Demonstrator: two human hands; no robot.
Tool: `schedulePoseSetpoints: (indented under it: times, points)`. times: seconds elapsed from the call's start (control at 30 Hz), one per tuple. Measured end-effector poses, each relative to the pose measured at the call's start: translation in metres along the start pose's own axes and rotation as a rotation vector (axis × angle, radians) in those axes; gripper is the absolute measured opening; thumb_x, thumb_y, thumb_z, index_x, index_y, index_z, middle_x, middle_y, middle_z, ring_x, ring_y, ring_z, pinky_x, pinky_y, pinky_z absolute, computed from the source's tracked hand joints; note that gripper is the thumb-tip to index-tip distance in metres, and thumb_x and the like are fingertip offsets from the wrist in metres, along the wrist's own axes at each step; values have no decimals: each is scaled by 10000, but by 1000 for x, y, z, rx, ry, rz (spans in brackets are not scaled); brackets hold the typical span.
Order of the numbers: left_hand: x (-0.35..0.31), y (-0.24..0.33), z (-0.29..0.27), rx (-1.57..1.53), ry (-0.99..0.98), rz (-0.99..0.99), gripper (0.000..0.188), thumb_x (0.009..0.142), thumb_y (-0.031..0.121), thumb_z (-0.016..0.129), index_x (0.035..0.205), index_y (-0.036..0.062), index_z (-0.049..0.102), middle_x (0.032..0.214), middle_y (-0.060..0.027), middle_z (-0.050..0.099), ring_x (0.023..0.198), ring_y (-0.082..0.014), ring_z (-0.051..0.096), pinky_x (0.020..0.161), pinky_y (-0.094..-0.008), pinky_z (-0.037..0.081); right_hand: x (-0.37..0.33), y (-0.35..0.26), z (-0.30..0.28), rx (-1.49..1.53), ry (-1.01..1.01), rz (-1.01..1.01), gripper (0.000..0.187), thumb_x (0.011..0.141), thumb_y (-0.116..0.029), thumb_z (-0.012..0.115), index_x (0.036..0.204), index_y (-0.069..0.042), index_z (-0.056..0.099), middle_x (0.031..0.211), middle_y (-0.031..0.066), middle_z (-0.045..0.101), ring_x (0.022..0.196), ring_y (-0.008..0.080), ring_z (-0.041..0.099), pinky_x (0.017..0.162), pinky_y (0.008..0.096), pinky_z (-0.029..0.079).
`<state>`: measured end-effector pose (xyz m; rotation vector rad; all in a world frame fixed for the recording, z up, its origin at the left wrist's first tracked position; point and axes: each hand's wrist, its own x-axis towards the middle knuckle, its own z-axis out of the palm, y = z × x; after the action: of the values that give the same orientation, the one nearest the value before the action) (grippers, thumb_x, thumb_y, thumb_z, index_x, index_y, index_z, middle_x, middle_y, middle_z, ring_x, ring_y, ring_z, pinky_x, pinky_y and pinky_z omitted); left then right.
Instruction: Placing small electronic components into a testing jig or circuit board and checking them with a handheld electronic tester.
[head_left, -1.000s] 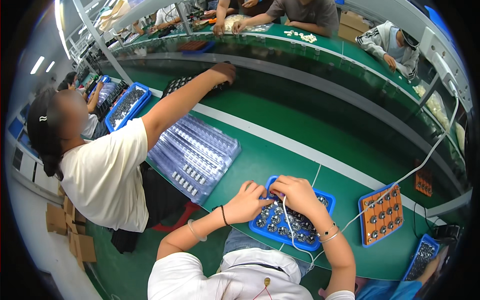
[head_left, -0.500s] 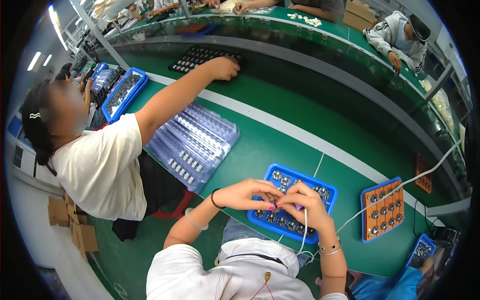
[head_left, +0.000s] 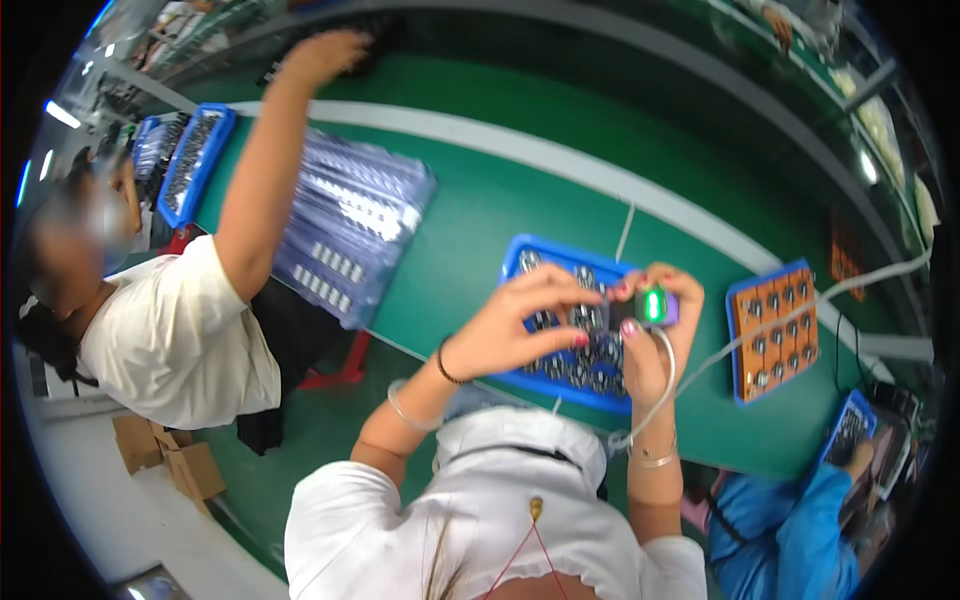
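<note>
My right hand [head_left: 665,325] grips a small purple handheld device [head_left: 657,306] with a lit green display; a white cable [head_left: 668,365] runs from it past my wrist. To its left, my left hand [head_left: 525,325] has thumb and index finger around a small round metal part [head_left: 588,318], somewhat blurred. Both hands are over a blue tray [head_left: 520,248] holding several similar round metal parts. A dark shape lies between the part and the device; whether they touch is unclear.
On the right stands a blue-edged orange tray [head_left: 772,332] of metal parts, with a cable [head_left: 745,345] crossing over it. Clear plastic trays [head_left: 350,215] of small parts lie left. A co-worker's arm [head_left: 270,160] reaches across the far left of the green bench [head_left: 460,250].
My hands have moved apart from a close pinch and slightly up and right in the picture. The device has turned, showing its green display. The view has shifted; the co-worker's arm still reaches out.
</note>
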<state>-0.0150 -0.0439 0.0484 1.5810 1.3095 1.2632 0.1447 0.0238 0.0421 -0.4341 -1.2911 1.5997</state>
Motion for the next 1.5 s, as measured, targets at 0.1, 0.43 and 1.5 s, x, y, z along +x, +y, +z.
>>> schedulePoseSetpoints:
  times: [0.1, 0.43, 1.5]
  points:
    - [2, 8, -1, -39, -10, -69, 384, 696, 67, 723, 1068, 30, 633, 940, -71, 566, 857, -181, 537, 757, -284, 448, 0, 0, -5, -48, -28, -42, 490, 740, -32, 604, 1157, -80, 352, 1023, 96, 394, 943, 221, 468, 889, 388, 401]
    - [2, 8, 6, 56, 1, -36, 376, 691, 64, 718, 1058, 42, 639, 946, -80, 568, 861, -196, 552, 762, -295, 456, -8, 7, -12, -76, -82, -143, 458, 757, -3, 579, 1158, -26, 359, 1043, 132, 427, 983, 214, 492, 900, 340, 400]
    - [-33, -31, -20, 850, -19, 5, 146, 672, 182, 712, 788, 117, 651, 889, -15, 519, 947, -208, 486, 855, -404, 331, -28, 13, -27, -169, -23, 204, 442, 795, 45, 627, 1155, -29, 382, 1184, 185, 535, 1115, 217, 514, 946, 319, 409]
